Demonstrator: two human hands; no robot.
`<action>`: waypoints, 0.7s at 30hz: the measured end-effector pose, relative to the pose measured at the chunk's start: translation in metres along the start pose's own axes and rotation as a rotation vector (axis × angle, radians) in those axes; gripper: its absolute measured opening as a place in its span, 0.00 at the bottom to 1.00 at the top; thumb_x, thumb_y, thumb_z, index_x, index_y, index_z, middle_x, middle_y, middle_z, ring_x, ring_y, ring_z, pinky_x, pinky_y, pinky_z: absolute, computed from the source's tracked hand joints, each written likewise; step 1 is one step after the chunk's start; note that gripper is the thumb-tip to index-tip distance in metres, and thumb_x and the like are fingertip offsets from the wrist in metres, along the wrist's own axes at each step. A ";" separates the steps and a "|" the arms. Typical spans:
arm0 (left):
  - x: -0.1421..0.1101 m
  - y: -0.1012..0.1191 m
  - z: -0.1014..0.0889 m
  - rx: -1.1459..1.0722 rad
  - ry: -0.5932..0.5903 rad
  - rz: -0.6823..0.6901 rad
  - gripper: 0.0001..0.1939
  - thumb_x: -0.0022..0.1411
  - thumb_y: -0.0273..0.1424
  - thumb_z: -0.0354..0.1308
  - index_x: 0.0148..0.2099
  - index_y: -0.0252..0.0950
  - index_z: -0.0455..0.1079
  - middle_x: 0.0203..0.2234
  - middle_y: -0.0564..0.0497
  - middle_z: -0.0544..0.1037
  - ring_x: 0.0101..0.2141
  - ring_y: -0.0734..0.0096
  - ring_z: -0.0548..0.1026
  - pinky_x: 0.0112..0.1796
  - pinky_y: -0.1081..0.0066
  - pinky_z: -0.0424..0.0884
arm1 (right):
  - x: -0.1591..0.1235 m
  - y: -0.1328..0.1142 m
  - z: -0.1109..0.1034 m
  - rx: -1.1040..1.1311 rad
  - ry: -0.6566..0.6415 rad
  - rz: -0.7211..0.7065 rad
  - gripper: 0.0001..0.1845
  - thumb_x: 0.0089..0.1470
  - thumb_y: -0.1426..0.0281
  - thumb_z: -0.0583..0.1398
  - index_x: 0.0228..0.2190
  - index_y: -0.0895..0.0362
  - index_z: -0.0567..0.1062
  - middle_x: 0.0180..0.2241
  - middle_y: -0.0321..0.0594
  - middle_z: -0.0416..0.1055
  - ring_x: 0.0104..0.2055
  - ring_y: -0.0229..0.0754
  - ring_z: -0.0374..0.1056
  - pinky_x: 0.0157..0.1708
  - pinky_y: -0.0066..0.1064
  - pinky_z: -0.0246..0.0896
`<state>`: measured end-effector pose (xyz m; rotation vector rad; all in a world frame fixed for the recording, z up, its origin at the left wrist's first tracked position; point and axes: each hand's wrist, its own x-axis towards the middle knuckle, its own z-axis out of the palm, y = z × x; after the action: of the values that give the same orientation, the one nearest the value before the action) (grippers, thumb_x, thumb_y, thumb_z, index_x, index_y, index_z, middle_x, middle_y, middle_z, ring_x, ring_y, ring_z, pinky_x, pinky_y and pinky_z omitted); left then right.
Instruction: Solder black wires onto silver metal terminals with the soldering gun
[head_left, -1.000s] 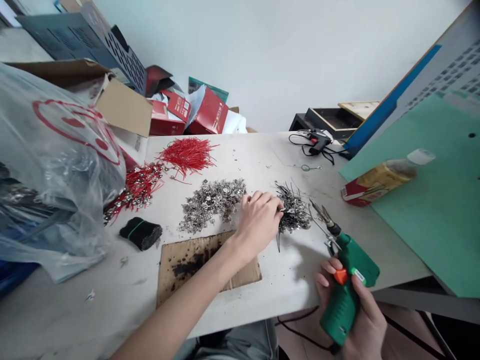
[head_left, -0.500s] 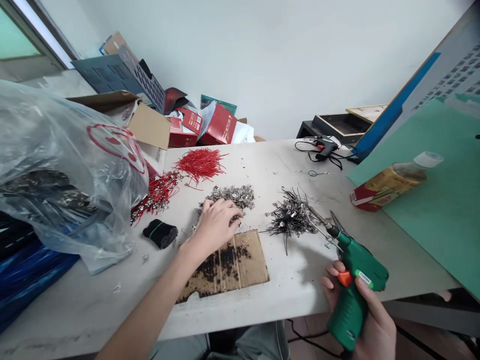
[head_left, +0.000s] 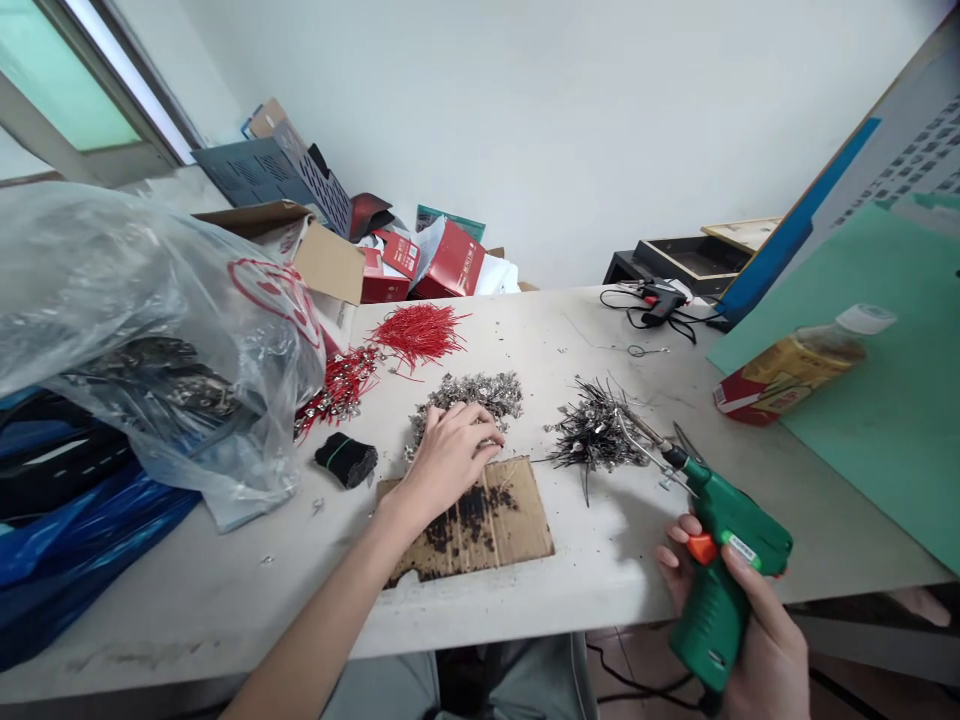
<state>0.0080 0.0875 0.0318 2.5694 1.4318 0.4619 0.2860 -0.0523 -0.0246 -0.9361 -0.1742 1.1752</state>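
Note:
My right hand is wrapped around the green grip of a soldering gun, with fingers by its orange trigger. The metal tip slants up and left, at the right side of a pile of black wires with metal ends. My left hand is at the near edge of a heap of small silver metal terminals. Its fingers curl down towards the thumb; whatever is between them is too small to make out. Beneath the wrist lies a piece of cardboard with dark burnt stains.
Red wires lie in piles behind on the left. A banded black wire bundle sits near a large clear plastic bag. On the right are a drink bottle and a black-and-red glue gun with its cord. Boxes line the wall.
The whole view has shifted, so everything sits a little further right. My left fingers have moved slightly at the heap's edge. The soldering gun stays in my right hand.

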 end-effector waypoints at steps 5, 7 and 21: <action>-0.011 0.005 -0.002 -0.015 0.004 -0.016 0.07 0.70 0.28 0.57 0.41 0.40 0.77 0.41 0.52 0.80 0.46 0.62 0.74 0.48 0.59 0.60 | 0.001 0.001 0.000 -0.009 -0.023 -0.019 0.17 0.52 0.68 0.67 0.45 0.57 0.79 0.41 0.43 0.69 0.43 0.42 0.68 0.37 0.30 0.75; -0.014 0.004 -0.001 -0.008 0.011 -0.026 0.07 0.71 0.28 0.57 0.42 0.40 0.77 0.41 0.52 0.80 0.46 0.62 0.74 0.49 0.58 0.60 | 0.002 0.002 0.000 -0.005 -0.047 -0.024 0.17 0.52 0.68 0.67 0.45 0.57 0.79 0.41 0.42 0.69 0.43 0.41 0.68 0.38 0.29 0.74; 0.003 -0.004 0.007 0.086 -0.003 0.093 0.05 0.68 0.30 0.60 0.43 0.38 0.78 0.41 0.48 0.78 0.47 0.57 0.73 0.51 0.53 0.59 | 0.003 0.004 -0.001 -0.036 -0.078 -0.076 0.19 0.48 0.68 0.69 0.44 0.58 0.80 0.42 0.43 0.70 0.44 0.42 0.69 0.37 0.27 0.74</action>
<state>0.0087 0.0926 0.0251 2.7116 1.3647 0.4178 0.2851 -0.0499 -0.0296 -0.9076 -0.2924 1.1423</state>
